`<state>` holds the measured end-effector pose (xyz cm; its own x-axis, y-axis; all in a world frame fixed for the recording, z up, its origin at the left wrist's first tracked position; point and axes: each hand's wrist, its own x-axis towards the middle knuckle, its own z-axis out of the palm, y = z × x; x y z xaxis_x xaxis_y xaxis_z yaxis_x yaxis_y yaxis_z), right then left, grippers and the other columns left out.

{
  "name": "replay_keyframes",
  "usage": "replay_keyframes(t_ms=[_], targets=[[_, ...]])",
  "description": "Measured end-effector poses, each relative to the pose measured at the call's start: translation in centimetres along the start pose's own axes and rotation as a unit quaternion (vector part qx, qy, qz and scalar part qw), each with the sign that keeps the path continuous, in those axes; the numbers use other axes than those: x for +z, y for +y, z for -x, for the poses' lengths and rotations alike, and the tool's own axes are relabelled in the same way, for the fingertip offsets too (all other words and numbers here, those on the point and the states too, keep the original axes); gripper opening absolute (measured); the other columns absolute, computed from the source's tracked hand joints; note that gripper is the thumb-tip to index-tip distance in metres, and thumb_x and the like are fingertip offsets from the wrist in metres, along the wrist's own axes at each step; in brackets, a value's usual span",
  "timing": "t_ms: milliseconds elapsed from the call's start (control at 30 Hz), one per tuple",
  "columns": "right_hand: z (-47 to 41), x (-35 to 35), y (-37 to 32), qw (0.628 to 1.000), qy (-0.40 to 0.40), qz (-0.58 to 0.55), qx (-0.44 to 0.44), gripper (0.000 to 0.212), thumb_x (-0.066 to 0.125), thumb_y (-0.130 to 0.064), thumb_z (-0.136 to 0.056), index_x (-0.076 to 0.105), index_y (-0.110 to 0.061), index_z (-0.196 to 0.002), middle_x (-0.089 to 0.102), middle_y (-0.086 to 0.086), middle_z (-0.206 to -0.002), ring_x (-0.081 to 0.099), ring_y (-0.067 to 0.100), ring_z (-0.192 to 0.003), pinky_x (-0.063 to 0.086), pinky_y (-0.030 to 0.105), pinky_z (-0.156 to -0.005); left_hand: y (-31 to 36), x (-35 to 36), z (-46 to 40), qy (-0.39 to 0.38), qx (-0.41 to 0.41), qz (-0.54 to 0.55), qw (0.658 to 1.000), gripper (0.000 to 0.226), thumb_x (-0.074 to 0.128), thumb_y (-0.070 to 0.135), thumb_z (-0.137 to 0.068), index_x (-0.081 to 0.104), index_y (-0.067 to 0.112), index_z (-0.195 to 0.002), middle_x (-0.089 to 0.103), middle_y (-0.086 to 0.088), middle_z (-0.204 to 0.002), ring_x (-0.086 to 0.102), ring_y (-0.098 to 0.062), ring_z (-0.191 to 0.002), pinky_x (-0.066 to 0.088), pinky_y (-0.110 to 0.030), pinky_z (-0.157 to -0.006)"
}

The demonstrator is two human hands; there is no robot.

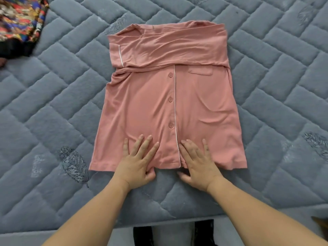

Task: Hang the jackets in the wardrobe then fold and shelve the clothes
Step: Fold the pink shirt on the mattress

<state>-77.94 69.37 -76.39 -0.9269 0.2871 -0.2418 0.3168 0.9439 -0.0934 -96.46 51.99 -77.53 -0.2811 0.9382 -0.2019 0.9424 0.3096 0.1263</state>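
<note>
A pink button-up shirt [150,107] with white piping lies flat on the grey quilted bed [53,112], front up, its sleeves folded across the top part. My left hand [137,161] lies on the shirt's bottom hem left of the button line, fingers straight on top, thumb at the hem edge. My right hand [197,162] lies on the hem just right of the piping, fingers straight, thumb tucked at the hem edge. Whether the thumbs are under the fabric I cannot tell.
A colourful patterned garment [19,16] with a black part lies at the bed's far left corner. The bed's near edge [71,226] runs across the bottom, with the floor and dark feet below it.
</note>
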Motion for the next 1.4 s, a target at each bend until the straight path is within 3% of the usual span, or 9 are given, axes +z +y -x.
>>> replay_keyframes(t_ms=[133,267,500,733,933,1033,1133,1267,1400], targets=[[-0.6,-1.4,0.5,0.997,0.029,0.044,0.051,0.047,0.082,-0.024,-0.060,0.068,-0.013,-0.104,0.064,0.009,-0.100,0.063,0.031,-0.089,0.053,0.043,-0.079,-1.4,-0.8,2.3,0.058,-0.041,0.013,0.997,0.062,0.059,0.013,-0.068,0.063,0.012,-0.131,0.059,-0.019,-0.128,0.054,-0.041,-0.110,0.046,-0.062,-0.095],[-0.9,-5.0,4.0,0.974,-0.125,0.105,0.159,0.030,0.050,-0.012,-0.091,0.053,-0.019,-0.120,0.057,0.004,-0.117,0.059,0.027,-0.105,0.044,0.035,-0.081,-5.7,-4.5,3.4,-0.009,-0.184,-0.003,0.983,0.026,0.059,-0.007,-0.063,0.064,0.003,-0.087,0.059,-0.020,-0.085,0.056,-0.040,-0.073,0.047,-0.047,-0.063],[-6.8,-14.5,7.0,0.918,-0.187,0.081,0.340,0.034,0.050,-0.011,-0.092,0.064,-0.019,-0.122,0.063,0.004,-0.128,0.060,0.025,-0.118,0.047,0.034,-0.092,-10.8,-13.2,-3.8,-0.035,-0.321,-0.043,0.945,0.028,0.048,0.015,-0.091,0.067,0.018,-0.111,0.058,-0.010,-0.115,0.054,-0.033,-0.109,0.041,-0.040,-0.090],[-17.9,-20.4,14.9,0.854,-0.050,-0.149,0.497,0.037,0.044,-0.009,-0.094,0.058,-0.004,-0.128,0.055,0.019,-0.137,0.052,0.036,-0.127,0.042,0.041,-0.105,-15.4,-19.1,-17.0,-0.024,-0.377,-0.068,0.923,0.031,0.044,0.011,-0.087,0.065,0.014,-0.109,0.065,-0.013,-0.117,0.054,-0.033,-0.112,0.034,-0.038,-0.092],[-28.8,-23.0,23.7,0.886,0.030,-0.078,0.457,0.033,0.044,-0.010,-0.093,0.063,-0.007,-0.120,0.061,0.018,-0.128,0.054,0.037,-0.122,0.043,0.042,-0.098,-21.0,-22.3,-29.9,-0.062,-0.412,-0.142,0.898,0.028,0.045,0.016,-0.083,0.068,0.019,-0.100,0.069,-0.008,-0.109,0.048,-0.030,-0.112,0.027,-0.038,-0.092],[-34.5,-22.2,27.3,0.885,0.094,-0.070,0.450,0.033,0.042,-0.018,-0.096,0.055,-0.009,-0.125,0.053,0.016,-0.134,0.044,0.036,-0.127,0.035,0.046,-0.104,-23.1,-20.8,-36.7,-0.048,-0.477,-0.106,0.871,0.051,0.042,0.023,-0.087,0.048,0.015,-0.137,0.039,-0.015,-0.147,0.024,-0.034,-0.138,0.012,-0.059,-0.112],[-38.4,-17.5,27.9,0.855,0.090,-0.120,0.497,0.044,0.042,-0.032,-0.097,0.044,-0.012,-0.136,0.038,0.014,-0.146,0.031,0.033,-0.137,0.020,0.052,-0.116,-21.9,-15.9,-41.9,-0.010,-0.581,0.105,0.807,0.069,0.026,0.044,-0.093,0.008,0.027,-0.157,-0.003,-0.002,-0.165,-0.008,-0.026,-0.150,-0.010,-0.078,-0.104],[-40.2,-9.5,27.1,0.835,0.203,-0.076,0.506,0.054,0.042,-0.034,-0.094,0.043,-0.011,-0.143,0.040,0.015,-0.148,0.033,0.035,-0.137,0.021,0.053,-0.114,-21.1,-8.2,-43.8,0.115,-0.608,0.111,0.778,0.071,0.014,0.060,-0.089,0.022,0.035,-0.154,0.015,-0.003,-0.164,0.006,-0.023,-0.150,-0.005,-0.076,-0.105],[-41.1,-8.8,27.5,0.824,0.205,-0.067,0.523,0.058,0.038,-0.037,-0.091,0.041,-0.016,-0.145,0.039,0.013,-0.150,0.033,0.035,-0.140,0.023,0.052,-0.114,-21.6,-8.1,-44.2,0.099,-0.627,0.093,0.767,0.072,0.015,0.062,-0.088,0.020,0.034,-0.154,0.015,-0.005,-0.163,0.008,-0.026,-0.150,-0.002,-0.070,-0.110]])
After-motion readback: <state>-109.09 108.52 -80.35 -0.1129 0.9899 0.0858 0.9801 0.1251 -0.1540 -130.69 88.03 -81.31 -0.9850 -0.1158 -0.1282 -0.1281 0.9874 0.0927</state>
